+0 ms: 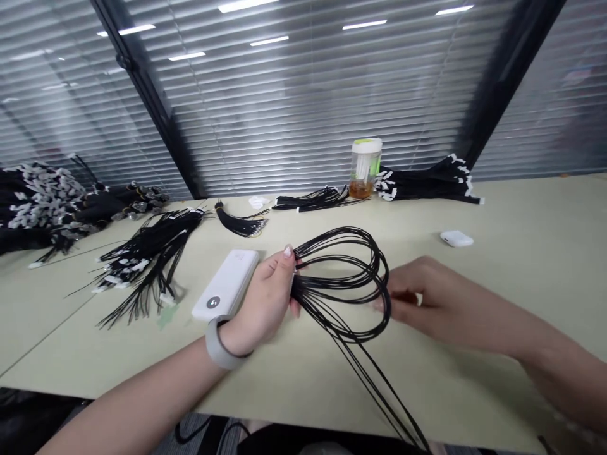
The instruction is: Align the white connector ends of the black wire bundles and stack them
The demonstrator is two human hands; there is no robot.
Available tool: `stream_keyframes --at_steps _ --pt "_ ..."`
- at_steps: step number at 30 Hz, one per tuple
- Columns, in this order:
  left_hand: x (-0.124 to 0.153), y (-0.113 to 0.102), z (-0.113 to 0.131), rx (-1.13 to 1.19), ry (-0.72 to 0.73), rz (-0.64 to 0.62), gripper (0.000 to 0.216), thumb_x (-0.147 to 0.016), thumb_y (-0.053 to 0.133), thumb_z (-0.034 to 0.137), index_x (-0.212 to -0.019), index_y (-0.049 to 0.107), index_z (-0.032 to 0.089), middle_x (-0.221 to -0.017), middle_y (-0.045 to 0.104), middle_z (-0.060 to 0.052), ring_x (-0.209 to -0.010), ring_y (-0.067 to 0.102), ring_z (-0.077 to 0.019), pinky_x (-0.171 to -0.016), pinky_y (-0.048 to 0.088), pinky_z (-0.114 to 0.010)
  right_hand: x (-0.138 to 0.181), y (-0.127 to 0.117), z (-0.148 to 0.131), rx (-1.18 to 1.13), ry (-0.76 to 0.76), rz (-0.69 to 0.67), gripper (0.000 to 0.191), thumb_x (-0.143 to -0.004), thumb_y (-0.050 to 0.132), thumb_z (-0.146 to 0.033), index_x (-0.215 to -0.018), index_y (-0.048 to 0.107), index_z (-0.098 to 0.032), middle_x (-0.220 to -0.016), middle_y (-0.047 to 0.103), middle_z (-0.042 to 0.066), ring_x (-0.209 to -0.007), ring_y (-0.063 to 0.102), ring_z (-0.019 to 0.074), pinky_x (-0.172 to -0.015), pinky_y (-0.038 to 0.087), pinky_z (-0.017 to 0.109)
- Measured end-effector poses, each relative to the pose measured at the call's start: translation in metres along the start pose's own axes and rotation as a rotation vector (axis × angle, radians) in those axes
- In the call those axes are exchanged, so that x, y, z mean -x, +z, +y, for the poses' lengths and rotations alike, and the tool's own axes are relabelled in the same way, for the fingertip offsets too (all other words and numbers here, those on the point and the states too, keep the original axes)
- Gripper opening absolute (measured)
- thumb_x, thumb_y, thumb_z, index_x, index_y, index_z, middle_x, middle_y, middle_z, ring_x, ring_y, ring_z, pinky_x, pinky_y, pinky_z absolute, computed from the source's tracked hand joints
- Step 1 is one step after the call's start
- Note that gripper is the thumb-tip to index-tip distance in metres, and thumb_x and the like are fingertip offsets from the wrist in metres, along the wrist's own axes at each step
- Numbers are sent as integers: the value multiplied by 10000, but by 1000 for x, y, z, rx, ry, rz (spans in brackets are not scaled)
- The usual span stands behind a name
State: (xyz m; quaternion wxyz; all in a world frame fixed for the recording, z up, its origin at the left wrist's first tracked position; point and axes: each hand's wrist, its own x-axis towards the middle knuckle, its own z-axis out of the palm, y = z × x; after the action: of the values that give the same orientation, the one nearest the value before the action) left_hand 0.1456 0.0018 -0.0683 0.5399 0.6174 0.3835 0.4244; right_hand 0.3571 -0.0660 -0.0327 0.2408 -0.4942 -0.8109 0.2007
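A bundle of thin black cables (310, 289) is fanned into several round loops above the table, with loose strands trailing down to the front edge. My left hand (268, 297) is closed around the gathered end of the bundle, thumb on top. At the far bend of the loops, my right hand (427, 297) has its fingers curled and pinched at the cables; the fingertips are partly hidden behind them. A white power bank (227, 284) lies on the table just left of my left hand.
Piles of black cables with white connectors (147, 246) cover the left side. Along the back are a small tied bundle (239, 222), more cables (313, 200), a lidded jar (365, 167) and another cable stack (427, 180). A white earbud case (456, 238) lies at right.
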Motion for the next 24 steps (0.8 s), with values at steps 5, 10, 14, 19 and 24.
stream_keyframes --at_steps 5,10,14,19,24 --pt "1 2 0 -25 6 -17 413 -842 354 521 -707 499 159 -437 450 55 -322 401 -54 -348 322 -173 -4 20 -18 -391 72 -95 219 -825 455 -226 -626 519 -161 -609 448 -19 -575 370 95 -517 300 210" --pt "3 4 3 -78 -37 -32 417 -832 355 534 -685 482 164 -396 424 62 -309 398 -68 -327 303 -178 -5 34 -26 -517 116 -114 223 -806 465 -203 -590 433 -158 -579 423 -29 -574 377 87 -531 313 200" --pt "4 5 8 -113 -28 -6 408 -827 365 530 -668 466 168 -403 436 56 -325 423 -78 -333 311 -182 -4 39 -24 -502 117 -95 187 -803 458 -194 -618 448 -164 -588 423 -34 -563 369 81 -511 298 193" --pt "4 7 10 -160 -25 -29 409 -843 346 506 -636 452 170 -375 421 54 -337 434 -87 -364 331 -187 -3 44 -19 -395 114 -22 247 -803 432 -164 -565 365 -166 -544 343 -42 -529 298 80 -478 249 207" --pt "3 6 8 -156 -27 -20 394 -836 353 518 -696 475 170 -399 442 59 -328 438 -88 -358 334 -190 -3 42 -15 -301 153 24 161 -823 406 -172 -680 478 -188 -608 463 -34 -572 402 90 -536 338 203"
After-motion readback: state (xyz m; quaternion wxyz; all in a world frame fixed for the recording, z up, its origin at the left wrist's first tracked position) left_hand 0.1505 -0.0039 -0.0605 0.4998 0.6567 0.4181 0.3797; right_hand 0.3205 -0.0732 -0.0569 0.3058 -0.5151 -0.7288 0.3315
